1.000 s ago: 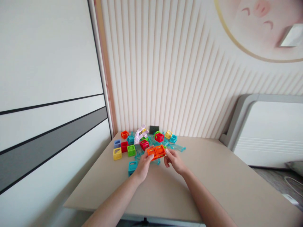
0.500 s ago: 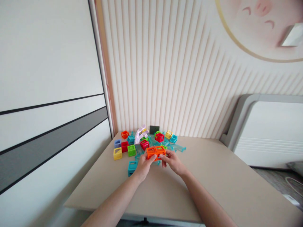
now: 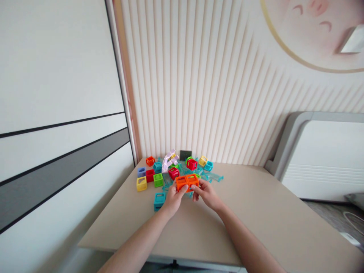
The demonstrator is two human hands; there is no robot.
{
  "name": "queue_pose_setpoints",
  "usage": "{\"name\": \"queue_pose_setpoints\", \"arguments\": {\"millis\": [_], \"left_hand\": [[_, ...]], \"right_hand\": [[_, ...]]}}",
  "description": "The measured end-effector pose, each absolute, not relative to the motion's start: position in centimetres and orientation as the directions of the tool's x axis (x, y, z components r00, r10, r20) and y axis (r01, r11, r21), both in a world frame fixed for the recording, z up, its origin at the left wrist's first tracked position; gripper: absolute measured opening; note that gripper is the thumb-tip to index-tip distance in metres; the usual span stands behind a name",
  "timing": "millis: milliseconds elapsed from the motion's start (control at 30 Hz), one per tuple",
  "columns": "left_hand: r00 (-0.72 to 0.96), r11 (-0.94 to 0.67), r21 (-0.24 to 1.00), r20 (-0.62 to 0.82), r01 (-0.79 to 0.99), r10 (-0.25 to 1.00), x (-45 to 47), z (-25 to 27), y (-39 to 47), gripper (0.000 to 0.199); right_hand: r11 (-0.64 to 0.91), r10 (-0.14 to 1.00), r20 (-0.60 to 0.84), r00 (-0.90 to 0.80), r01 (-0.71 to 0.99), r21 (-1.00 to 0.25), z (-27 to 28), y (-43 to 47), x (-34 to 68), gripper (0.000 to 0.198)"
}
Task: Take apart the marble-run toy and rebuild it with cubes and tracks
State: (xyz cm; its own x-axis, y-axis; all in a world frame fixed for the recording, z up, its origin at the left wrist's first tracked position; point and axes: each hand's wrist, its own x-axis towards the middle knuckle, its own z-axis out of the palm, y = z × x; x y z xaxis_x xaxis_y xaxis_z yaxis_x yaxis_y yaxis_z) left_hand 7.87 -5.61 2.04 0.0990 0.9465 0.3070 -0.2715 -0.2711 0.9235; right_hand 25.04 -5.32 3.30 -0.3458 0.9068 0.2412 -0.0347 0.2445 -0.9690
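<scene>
Grasping orange cubes (image 3: 187, 183) in fingers (image 3: 183, 189) of left hand (image 3: 173, 200) and right hand (image 3: 209, 195); could split them by twisting, or bump blue cube (image 3: 159, 201) at eight o'clock by lowering.

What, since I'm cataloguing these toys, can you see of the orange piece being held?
The orange piece is two open-framed cubes side by side, apparently plastic, with window-like openings in the faces. It runs left to right, seemingly raised over the table, in front of most scattered blocks. The left grip holds its left end, the right grip its right, thumbs on the near side. How the cubes join is unclear.
</scene>
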Motion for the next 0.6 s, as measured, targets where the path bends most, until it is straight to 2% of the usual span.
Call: {"name": "queue_pose_setpoints", "arguments": {"millis": [167, 367, 600], "left_hand": [[0.110, -0.278, 0.925, 0.314, -0.257, 0.943, 7.9, 2.2, -5.9, 0.038], [0.070, -0.337, 0.915, 0.360, -0.223, 0.930, 7.7, 2.1, -5.9, 0.034], [0.066, -0.531, 0.847, 0.532, -0.028, 0.844, 7.3, 1.2, -5.5, 0.028]], "right_hand": [[0.271, 0.905, 0.274, -0.327, -0.057, -0.961, 3.2, -5.5, 24.8, 0.040], [0.273, 0.894, 0.285, -0.346, -0.086, -0.958, 3.5, -5.6, 24.9, 0.042], [0.276, 0.893, 0.297, -0.339, -0.110, -0.955, 3.6, -5.7, 24.9, 0.036]]}}
